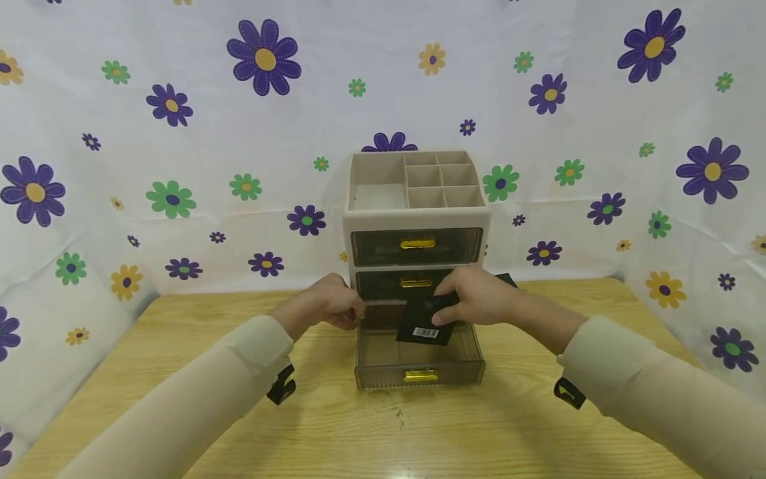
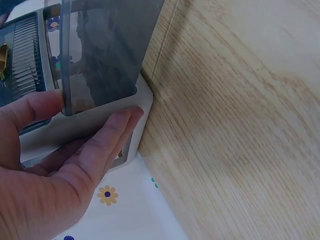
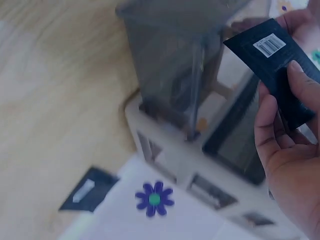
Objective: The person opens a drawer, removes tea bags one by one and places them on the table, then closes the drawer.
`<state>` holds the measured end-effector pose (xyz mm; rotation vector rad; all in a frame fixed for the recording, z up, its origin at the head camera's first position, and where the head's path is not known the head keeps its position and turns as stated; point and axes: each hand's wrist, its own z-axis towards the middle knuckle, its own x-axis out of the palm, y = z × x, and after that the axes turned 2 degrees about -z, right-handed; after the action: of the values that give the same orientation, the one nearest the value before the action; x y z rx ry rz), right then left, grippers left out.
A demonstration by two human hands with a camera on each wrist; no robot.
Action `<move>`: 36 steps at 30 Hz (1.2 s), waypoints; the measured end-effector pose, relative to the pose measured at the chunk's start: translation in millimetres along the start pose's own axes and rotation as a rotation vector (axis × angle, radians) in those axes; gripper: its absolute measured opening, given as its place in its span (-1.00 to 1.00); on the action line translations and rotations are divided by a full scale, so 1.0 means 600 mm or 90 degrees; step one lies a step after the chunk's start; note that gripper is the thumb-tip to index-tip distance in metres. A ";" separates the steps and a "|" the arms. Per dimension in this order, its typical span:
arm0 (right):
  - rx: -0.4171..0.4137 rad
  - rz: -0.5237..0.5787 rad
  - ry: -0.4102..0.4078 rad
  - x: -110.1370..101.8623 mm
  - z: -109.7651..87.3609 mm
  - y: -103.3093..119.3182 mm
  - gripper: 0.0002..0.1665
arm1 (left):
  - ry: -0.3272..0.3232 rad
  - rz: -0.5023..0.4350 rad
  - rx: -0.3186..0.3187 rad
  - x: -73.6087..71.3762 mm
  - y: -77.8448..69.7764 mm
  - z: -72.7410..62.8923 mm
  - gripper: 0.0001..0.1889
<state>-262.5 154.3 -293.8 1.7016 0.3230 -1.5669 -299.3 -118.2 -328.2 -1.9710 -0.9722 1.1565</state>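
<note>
A black flat packet with a white barcode label is pinched in my right hand. It hangs tilted over the pulled-out bottom drawer, which is see-through smoky plastic with a gold handle. In the right wrist view, thumb and fingers clasp the packet on both faces. My left hand holds the left side of the beige desktop drawer organizer. Seen from the left wrist, the thumb is at the front by the drawer's edge, and the fingers lie along the organizer's side.
Two upper drawers with gold handles are closed. The organizer's top has one large and several small compartments. Another black packet lies on the wooden table beside the organizer's right side. A flower-print cloth hangs behind.
</note>
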 end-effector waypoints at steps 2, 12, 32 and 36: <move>0.005 -0.003 -0.008 -0.015 -0.010 -0.005 -0.83 | -0.003 0.000 0.001 0.000 0.000 0.000 -0.87; 0.081 0.041 0.033 -0.068 -0.063 -0.035 -0.85 | -0.007 0.008 0.003 -0.001 0.001 0.000 -0.87; 0.252 0.060 0.281 -0.076 -0.160 -0.201 -0.91 | -0.011 0.008 0.008 0.000 0.002 0.000 -0.84; 0.271 0.022 0.288 -0.064 -0.179 -0.221 -0.92 | -0.012 0.011 0.010 0.002 0.001 0.004 -0.83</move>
<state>-279.5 327.1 -314.6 2.3837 0.1875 -1.2722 -300.8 -117.3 -330.3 -1.9630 -0.9553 1.1915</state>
